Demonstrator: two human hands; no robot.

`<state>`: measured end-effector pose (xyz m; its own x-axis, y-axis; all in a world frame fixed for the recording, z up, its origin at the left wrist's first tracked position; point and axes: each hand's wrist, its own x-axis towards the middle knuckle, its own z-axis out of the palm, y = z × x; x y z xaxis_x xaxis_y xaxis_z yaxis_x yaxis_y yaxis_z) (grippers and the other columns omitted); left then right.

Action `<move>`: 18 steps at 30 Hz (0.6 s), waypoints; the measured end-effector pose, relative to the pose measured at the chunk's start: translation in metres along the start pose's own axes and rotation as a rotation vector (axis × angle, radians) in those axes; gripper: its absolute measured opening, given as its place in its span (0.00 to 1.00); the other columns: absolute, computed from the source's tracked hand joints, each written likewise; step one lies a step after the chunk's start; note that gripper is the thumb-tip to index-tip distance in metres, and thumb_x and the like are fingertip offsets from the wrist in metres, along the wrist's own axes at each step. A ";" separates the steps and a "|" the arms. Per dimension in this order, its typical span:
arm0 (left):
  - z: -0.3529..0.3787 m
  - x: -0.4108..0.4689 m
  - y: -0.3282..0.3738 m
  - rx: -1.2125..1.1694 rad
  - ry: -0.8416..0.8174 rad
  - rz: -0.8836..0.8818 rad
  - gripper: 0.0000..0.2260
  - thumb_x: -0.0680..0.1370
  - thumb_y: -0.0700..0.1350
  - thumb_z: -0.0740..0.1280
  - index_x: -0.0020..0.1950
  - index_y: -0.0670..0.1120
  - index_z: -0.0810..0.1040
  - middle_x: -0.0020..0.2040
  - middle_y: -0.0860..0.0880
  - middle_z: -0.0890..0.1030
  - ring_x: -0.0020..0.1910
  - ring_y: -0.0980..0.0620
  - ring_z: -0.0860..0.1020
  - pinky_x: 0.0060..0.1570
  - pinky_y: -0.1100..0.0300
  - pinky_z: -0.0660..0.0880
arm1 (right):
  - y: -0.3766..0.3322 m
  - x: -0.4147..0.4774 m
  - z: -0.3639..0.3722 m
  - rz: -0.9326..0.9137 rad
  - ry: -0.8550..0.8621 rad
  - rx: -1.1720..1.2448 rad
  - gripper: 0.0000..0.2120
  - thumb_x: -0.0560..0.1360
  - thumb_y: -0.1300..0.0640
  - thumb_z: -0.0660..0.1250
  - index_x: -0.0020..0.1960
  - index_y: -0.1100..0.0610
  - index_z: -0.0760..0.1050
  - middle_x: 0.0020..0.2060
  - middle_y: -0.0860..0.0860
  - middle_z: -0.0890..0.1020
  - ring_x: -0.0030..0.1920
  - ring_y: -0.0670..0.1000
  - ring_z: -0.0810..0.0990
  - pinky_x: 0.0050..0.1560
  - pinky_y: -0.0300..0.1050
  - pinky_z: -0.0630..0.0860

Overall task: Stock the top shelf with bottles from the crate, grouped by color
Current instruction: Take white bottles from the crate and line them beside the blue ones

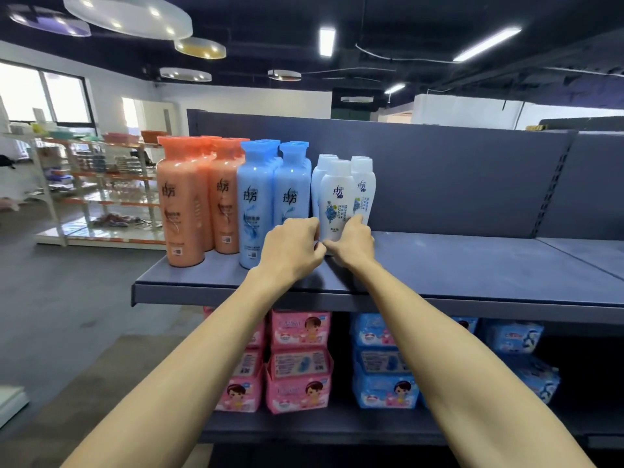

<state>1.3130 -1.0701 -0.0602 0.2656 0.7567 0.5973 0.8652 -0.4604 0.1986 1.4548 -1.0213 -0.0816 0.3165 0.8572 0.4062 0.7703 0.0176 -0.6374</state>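
1. Hands at a shelf bottle: the left hand and right hand meet at the foot of the front white bottle. Their fingers curl round its lower left and lower right sides, so both hands grasp it.
2. Writing on the held bottle: a dark brand mark of two Chinese characters, 拉芳, sits above a blue flower picture. The smaller print is too fine to read.
3. The held bottle stands upright on the top shelf, with its long axis vertical, its white cap up and its label facing the camera.
4. Just behind the grip stand the other white bottles, upright and touching the held one, with the same mark.
5. Immediately left of the grip stand taller blue bottles, upright with caps up. Each shows 拉芳 and more characters lower down, and the left hand overlaps the foot of the nearest one.
6. Further left of the grip stand orange bottles of the same shape and brand, each with a small code square near its base.
7. To the right of the grip the shelf surface is bare grey.
8. Below the grip, pink packs and blue packs with cartoon child faces are stacked on the lower shelf.
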 end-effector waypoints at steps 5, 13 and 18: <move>-0.002 -0.001 -0.004 -0.037 -0.005 0.009 0.07 0.74 0.47 0.63 0.48 0.45 0.76 0.45 0.47 0.81 0.47 0.41 0.77 0.46 0.49 0.76 | -0.002 0.013 0.010 0.005 -0.017 0.011 0.32 0.68 0.51 0.78 0.60 0.62 0.63 0.59 0.60 0.77 0.59 0.63 0.77 0.52 0.49 0.73; -0.002 -0.003 -0.006 -0.050 0.002 0.032 0.06 0.74 0.47 0.64 0.46 0.45 0.76 0.44 0.48 0.81 0.47 0.43 0.77 0.46 0.50 0.76 | -0.004 0.024 0.022 0.008 -0.007 0.028 0.31 0.68 0.52 0.78 0.60 0.63 0.63 0.58 0.61 0.77 0.59 0.63 0.76 0.54 0.51 0.74; 0.000 -0.002 -0.007 -0.035 0.008 0.038 0.06 0.74 0.48 0.64 0.46 0.46 0.76 0.44 0.49 0.81 0.47 0.43 0.77 0.45 0.50 0.76 | -0.005 0.028 0.027 0.010 -0.010 0.030 0.30 0.68 0.52 0.77 0.59 0.62 0.62 0.57 0.61 0.77 0.58 0.63 0.76 0.52 0.51 0.73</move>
<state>1.3065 -1.0682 -0.0631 0.2941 0.7347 0.6113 0.8393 -0.5045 0.2026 1.4454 -0.9837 -0.0846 0.3188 0.8625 0.3930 0.7503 0.0238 -0.6607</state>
